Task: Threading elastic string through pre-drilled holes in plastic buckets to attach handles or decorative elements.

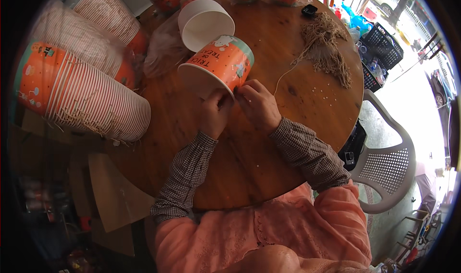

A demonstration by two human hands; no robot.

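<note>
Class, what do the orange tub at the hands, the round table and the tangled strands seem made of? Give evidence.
Orange tub: probably coated paperboard, smooth and printed, given its thin white rim.
Round table: wood or wood-look, seemingly varnished, given the brown grain and soft sheen.
Tangled strands: perhaps twine or paper cord, matte; their beige kinks leave it open.

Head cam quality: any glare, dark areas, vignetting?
Head view: ground outside at right is blown out, cardboard at lower left is dim. Same head view: fisheye corners fall to black; orange bucket is shaded inside, its printed side clear.
</note>
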